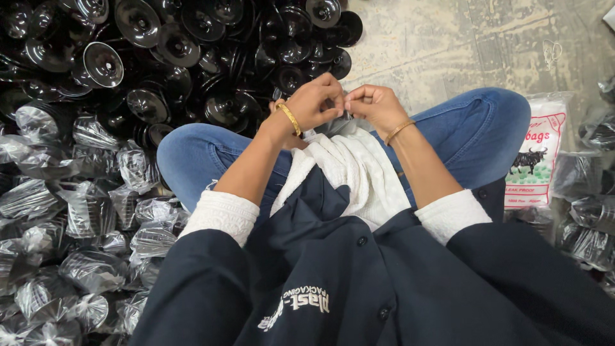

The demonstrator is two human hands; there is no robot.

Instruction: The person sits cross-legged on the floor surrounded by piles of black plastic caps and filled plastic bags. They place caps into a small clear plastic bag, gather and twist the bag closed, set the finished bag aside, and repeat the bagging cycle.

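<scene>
I sit cross-legged on the floor in blue jeans and a dark jacket. My left hand and my right hand meet in front of my lap, fingertips pinched together on a small clear plastic bag that is mostly hidden beneath them. Each wrist wears a gold bangle. A white cloth lies across my lap under the hands.
A heap of loose black glossy round pieces covers the floor ahead and to the left. Many bagged black pieces are piled at my left, and more at the right edge. A printed pack of plastic bags leans by my right knee. Bare concrete floor lies ahead right.
</scene>
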